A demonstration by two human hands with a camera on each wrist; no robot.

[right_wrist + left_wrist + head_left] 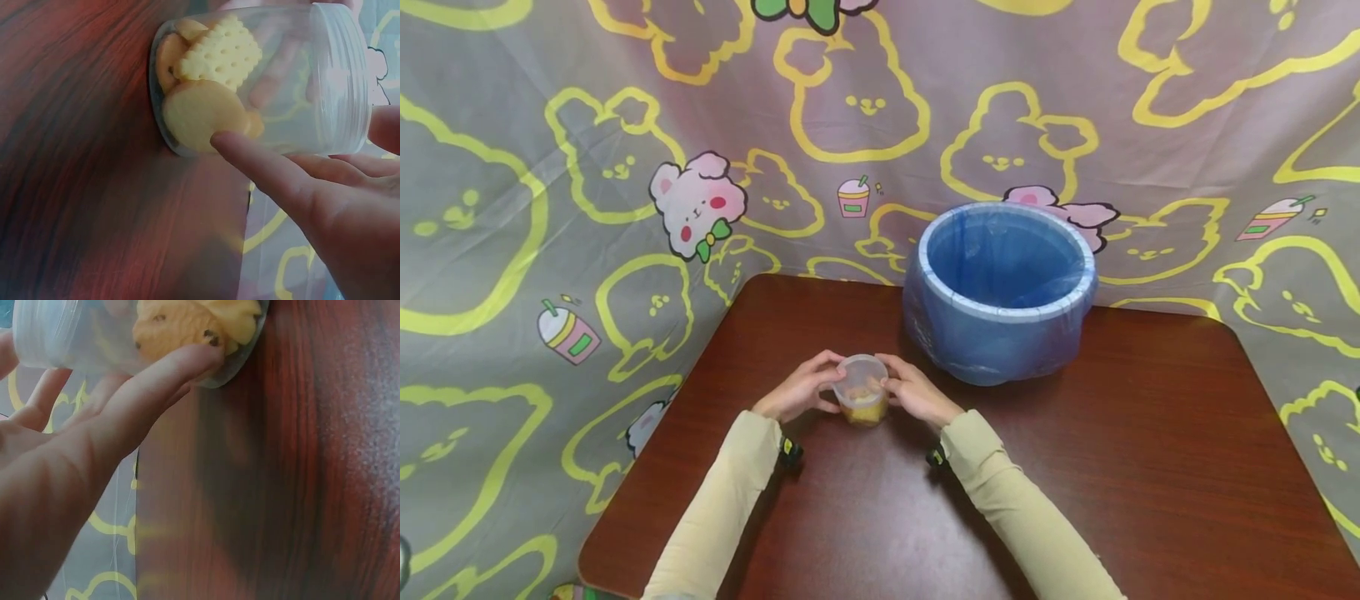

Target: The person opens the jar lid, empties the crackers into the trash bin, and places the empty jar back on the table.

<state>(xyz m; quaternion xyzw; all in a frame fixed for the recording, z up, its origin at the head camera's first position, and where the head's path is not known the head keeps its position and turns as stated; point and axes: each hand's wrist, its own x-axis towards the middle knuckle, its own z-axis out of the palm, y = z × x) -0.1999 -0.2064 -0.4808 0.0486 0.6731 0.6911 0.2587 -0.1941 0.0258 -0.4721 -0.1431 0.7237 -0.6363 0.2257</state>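
A clear plastic jar point(859, 385) is held between both hands, left of the table's middle. My left hand point(805, 388) grips its left side and my right hand point(919, 392) its right side, fingers spread around the wall. Inside, at the bottom, lie several biscuits: a round one point(203, 115), a square dotted cracker point(226, 53) and a brown-spotted one point(175, 331). The jar is upright in the head view, its base at or just above the tabletop; I cannot tell if it touches. Whether a lid covers the ribbed rim point(344, 78) is unclear.
A blue bin point(1000, 342) lined with a thin plastic bag stands behind and right of the jar, near the table's back edge. The brown wooden table point(1150, 467) is enclosed at the back and sides by a patterned cloth point(880, 108).
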